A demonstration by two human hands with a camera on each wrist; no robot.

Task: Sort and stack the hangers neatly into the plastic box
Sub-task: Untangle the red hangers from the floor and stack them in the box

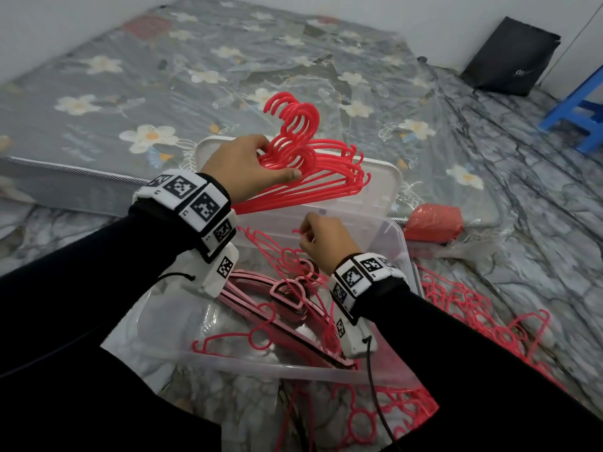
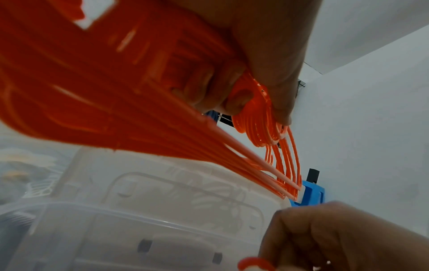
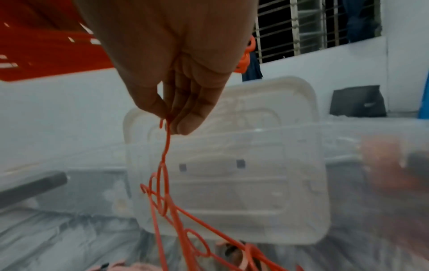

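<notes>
My left hand (image 1: 261, 166) grips a bundle of several red hangers (image 1: 313, 177) by their necks, held above the clear plastic box (image 1: 404, 252); the hooks point up and away. In the left wrist view the same bundle (image 2: 116, 102) fans out from my fingers (image 2: 236, 99). My right hand (image 1: 321, 238) pinches the hook of one thin red hanger (image 3: 166, 150) between thumb and fingertips (image 3: 185, 124), and the hanger dangles into the box. Inside the box lie pink hangers (image 1: 287, 295) and a few loose red ones (image 1: 235, 340).
The white box lid (image 1: 375, 177) leans behind the box against the floral mattress (image 1: 163, 76). More red hangers (image 1: 483, 314) lie scattered on the marble floor at right and in front. A red packet (image 1: 434, 220), a blue stool (image 1: 580, 112) and a black bag (image 1: 512, 57) stand further right.
</notes>
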